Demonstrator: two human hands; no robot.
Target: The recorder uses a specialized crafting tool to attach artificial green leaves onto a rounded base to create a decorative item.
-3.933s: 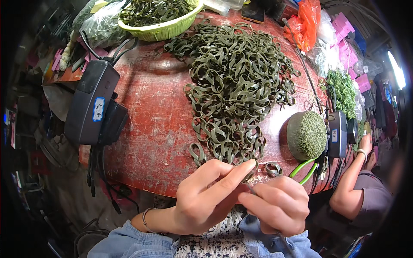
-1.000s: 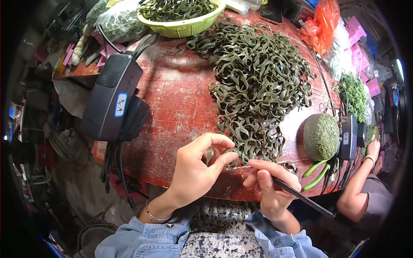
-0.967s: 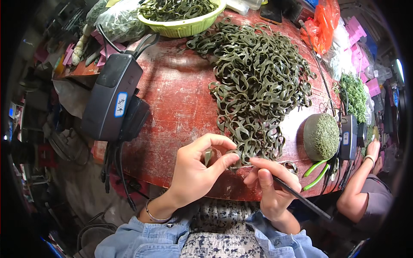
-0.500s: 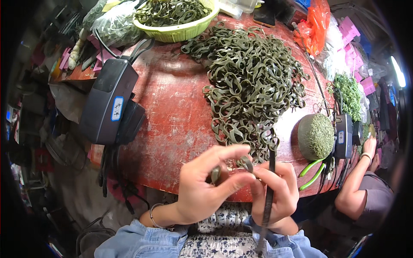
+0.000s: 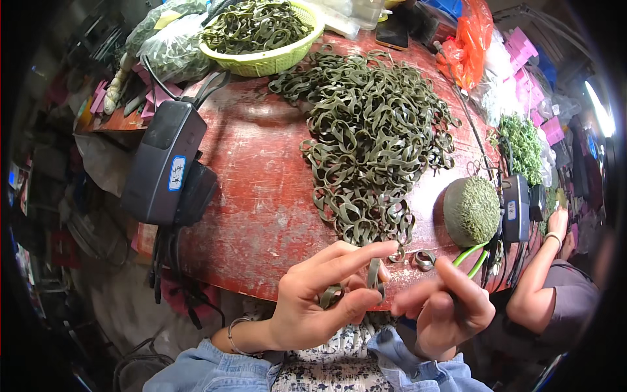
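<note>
My left hand (image 5: 320, 297) pinches a dark green rubber-like ring (image 5: 374, 274) between thumb and fingers, above the table's near edge. A second green loop (image 5: 331, 296) is tucked against the palm of the same hand. To its right, my right hand (image 5: 450, 310) has its fingers apart and slightly blurred, with nothing visible in them. One loose ring (image 5: 423, 260) lies on the table just beyond my right fingertips. Farther out spreads a large heap of similar green loops (image 5: 375, 130).
A yellow-green basket (image 5: 261, 64) of loops stands at the far left of the red table (image 5: 255, 196). Dark devices flank it at left (image 5: 163, 163) and right (image 5: 516, 209). A round green-topped block (image 5: 475, 210) and green-handled tool (image 5: 470, 258) lie right. Another person's arm (image 5: 539, 281) shows far right.
My right hand has moved right, away from the left, and its fingers have opened. The thin black strip-like tool it held is out of sight. A loose ring now shows near it.
</note>
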